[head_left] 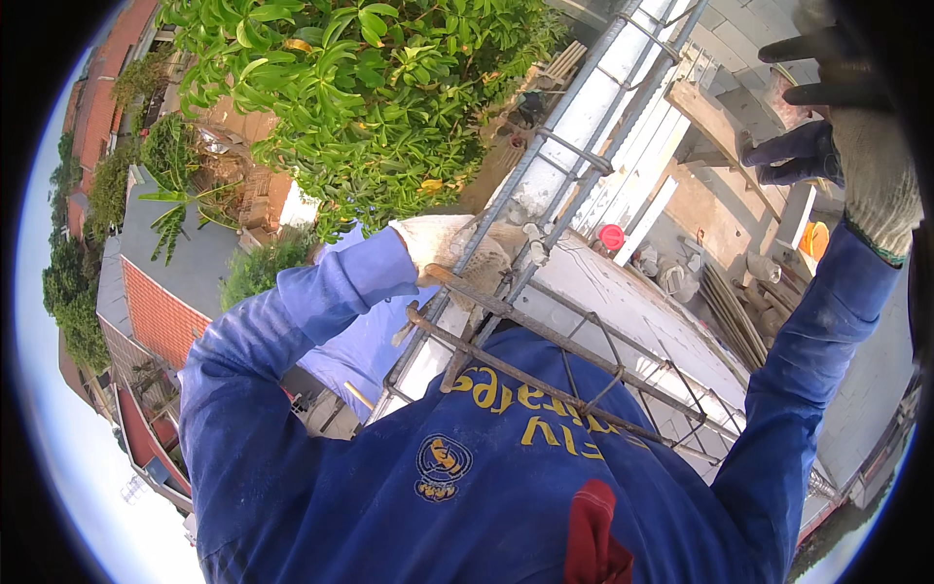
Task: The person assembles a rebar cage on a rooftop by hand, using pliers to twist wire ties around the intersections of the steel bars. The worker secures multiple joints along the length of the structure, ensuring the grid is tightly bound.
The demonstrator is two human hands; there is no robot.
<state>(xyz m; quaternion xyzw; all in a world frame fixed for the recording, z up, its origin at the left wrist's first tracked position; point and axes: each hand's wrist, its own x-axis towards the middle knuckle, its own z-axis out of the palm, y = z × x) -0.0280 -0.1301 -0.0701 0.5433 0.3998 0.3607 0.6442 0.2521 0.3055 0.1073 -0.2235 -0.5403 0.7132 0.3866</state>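
A cage of steel rebar (574, 156), tied with square stirrups, runs along the top of a white wall (593, 282) and passes close against my chest. My left hand (457, 248), in a whitish work glove, is closed at a long bar of the cage; the bar crosses over it and hides part of the fingers. Rusty stirrup ends jut out just below that hand. My right hand (861, 136) is raised at the upper right, away from the cage. Its knitted glove has dark fingers, stretched apart, with nothing seen in them.
Leafy branches (370, 107) rise beyond the wall on the left, with tiled roofs (161, 297) far below. Down on the right lie planks (720, 136), a pink-red round container (611, 237), an orange-yellow object (813, 240), bags (676, 277) and long poles (730, 316).
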